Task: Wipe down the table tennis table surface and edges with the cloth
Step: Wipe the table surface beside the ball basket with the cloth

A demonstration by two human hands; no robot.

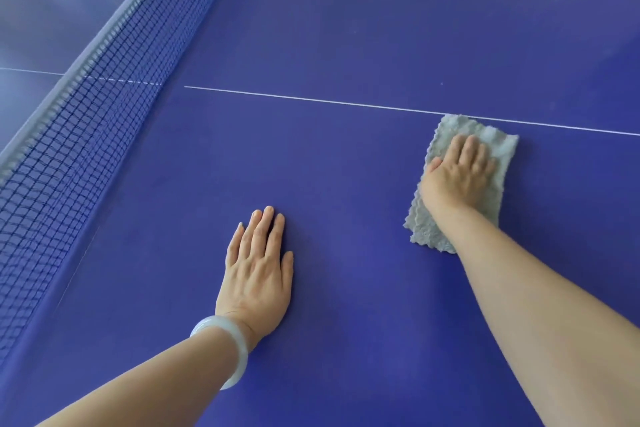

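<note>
The blue table tennis table (346, 184) fills the view. A grey folded cloth (433, 222) lies flat on it at the right, its far end touching the white centre line (311, 101). My right hand (459, 172) presses flat on the cloth with straight fingers. My left hand (258, 270) rests palm down on the bare table, fingers straight and together, well to the left of the cloth. A pale bangle (225, 350) sits on my left wrist.
The dark blue net (86, 135) with its grey top band runs diagonally along the left side, from the lower left to the top middle. Beyond it lies the other half of the table (52, 10), shiny with glare.
</note>
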